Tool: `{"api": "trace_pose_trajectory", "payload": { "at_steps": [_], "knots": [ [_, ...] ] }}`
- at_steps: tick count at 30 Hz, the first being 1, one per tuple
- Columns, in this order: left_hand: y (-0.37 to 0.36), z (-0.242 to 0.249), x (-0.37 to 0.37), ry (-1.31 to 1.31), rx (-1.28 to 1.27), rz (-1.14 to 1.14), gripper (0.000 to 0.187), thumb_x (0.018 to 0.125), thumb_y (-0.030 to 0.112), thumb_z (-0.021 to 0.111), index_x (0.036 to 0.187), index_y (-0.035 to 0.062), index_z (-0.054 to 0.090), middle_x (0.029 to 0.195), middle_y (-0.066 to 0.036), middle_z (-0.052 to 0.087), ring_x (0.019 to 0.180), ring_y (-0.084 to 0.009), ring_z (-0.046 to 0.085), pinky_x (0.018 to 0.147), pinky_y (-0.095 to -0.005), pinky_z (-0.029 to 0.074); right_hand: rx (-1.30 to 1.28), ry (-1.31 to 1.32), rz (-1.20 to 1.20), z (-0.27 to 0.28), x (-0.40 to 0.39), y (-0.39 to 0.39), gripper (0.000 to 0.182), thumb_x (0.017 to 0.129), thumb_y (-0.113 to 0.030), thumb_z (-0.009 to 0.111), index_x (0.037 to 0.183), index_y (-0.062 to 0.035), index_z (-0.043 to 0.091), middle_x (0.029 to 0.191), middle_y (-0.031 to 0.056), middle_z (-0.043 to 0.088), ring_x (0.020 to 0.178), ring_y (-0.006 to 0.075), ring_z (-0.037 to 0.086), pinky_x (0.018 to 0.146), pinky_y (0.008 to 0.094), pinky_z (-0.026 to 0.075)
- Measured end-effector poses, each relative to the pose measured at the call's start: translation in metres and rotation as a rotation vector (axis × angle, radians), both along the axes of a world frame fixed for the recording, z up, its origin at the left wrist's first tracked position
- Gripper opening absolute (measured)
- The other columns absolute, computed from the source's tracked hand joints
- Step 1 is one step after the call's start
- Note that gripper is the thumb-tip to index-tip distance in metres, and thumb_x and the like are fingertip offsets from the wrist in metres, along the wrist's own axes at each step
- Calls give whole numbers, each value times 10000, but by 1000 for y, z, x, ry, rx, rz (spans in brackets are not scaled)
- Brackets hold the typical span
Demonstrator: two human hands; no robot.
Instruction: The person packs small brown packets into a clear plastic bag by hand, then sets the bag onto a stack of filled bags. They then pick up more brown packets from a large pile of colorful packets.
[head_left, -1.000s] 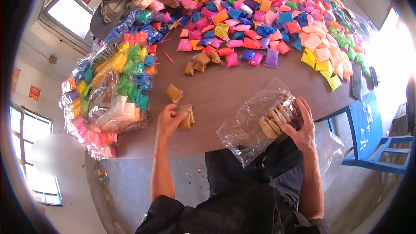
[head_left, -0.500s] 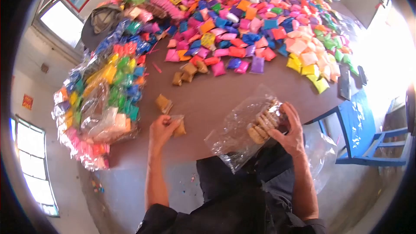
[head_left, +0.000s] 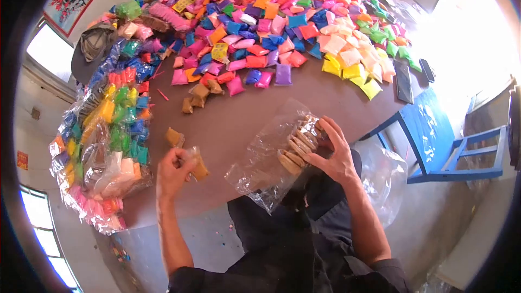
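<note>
My left hand (head_left: 175, 171) is closed, its thumb and fingers pinching the clear edge of a small brown packet (head_left: 200, 169) by the table's near edge. Just beyond that hand lies another brown packet (head_left: 174, 137). On the right, my right hand (head_left: 337, 157) grips a clear plastic bag (head_left: 255, 165) near the table edge, over my lap. Stacked in a row inside the bag are several tan-brown packets (head_left: 296, 149), with my thumb and fingers around their right end. Part of the row is hidden behind my right hand.
A large heap of coloured packets (head_left: 260, 27) covers the far table (head_left: 228, 122). Several brown packets (head_left: 198, 97) lie at its front. Clear bags of coloured packets (head_left: 108, 141) and a cap (head_left: 95, 43) are left. A phone (head_left: 402, 81) and a blue chair (head_left: 429, 130) are right.
The view has swung right, so things appear further left. My left hand has raised and tilted the brown packet. My right hand still holds the bag.
</note>
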State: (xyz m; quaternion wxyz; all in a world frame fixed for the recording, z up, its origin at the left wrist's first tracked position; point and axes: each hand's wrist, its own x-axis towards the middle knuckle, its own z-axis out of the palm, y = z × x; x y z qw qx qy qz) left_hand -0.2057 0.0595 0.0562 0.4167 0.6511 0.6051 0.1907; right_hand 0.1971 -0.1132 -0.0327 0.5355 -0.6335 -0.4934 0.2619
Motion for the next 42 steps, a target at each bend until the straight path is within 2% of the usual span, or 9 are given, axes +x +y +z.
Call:
{"api": "trace_pose_trajectory", "payload": {
  "at_steps": [3,6,16,19,25,28,34,40,42],
  "knots": [
    [-14,28,38,-259,186,-44,342,922,111,786,1235,29,676,985,-54,731,830,-77,672,577,-213,531,0,-12,8,-3,1,1,927,755,-173,935,1548,-12,482,1633,174,394,1412,280,523,1078,382,536],
    [-19,27,64,-361,130,-182,338,947,120,774,1254,33,662,1020,-73,730,860,-98,682,606,-231,559,-3,5,6,-3,1,1,930,760,-188,936,1550,-9,478,1633,177,394,1431,282,505,1083,390,534],
    [-41,-7,125,-227,-193,-549,232,988,102,723,1198,27,659,1007,-57,714,852,-107,677,741,-279,578,-32,7,7,5,-2,0,930,769,-198,936,1555,-20,472,1641,173,374,1439,282,494,1099,389,533],
    [-46,-12,126,-150,-106,-668,215,998,110,693,1200,44,662,999,-38,710,864,-99,660,774,-286,559,-27,28,14,5,-2,1,931,767,-201,938,1554,-21,474,1641,175,372,1432,281,501,1095,389,535],
    [-29,-35,115,-203,-123,-554,225,984,177,702,1160,41,671,957,-33,689,860,-109,616,785,-299,518,-42,-57,-11,1,-1,1,927,776,-189,933,1556,-10,466,1640,179,372,1405,280,528,1079,384,547],
    [-19,-41,113,-349,-204,-469,221,979,174,704,1151,38,679,977,-27,690,886,-106,627,809,-297,526,-47,-9,-27,5,-7,4,929,785,-198,930,1561,-6,458,1643,181,366,1402,281,530,1076,379,547],
    [-3,-57,104,-264,168,-537,209,974,167,705,1114,13,680,1024,-39,710,918,-151,665,832,-325,543,-35,47,-24,0,-14,7,925,796,-182,925,1569,-11,446,1643,169,358,1410,268,520,1092,379,542],
    [-10,-40,95,-156,-87,-430,160,992,157,691,1088,31,672,999,-7,686,954,-100,624,853,-298,516,-59,39,-25,7,-15,8,902,806,-146,918,1569,-24,452,1637,152,367,1434,253,491,1095,371,541],
    [-4,-52,92,-228,-113,-441,160,992,160,691,1081,29,672,974,-7,678,937,-96,620,832,-295,513,-48,60,-23,7,-16,8,902,805,-138,919,1568,-21,453,1635,151,368,1435,251,490,1099,372,540]
  ]
}}
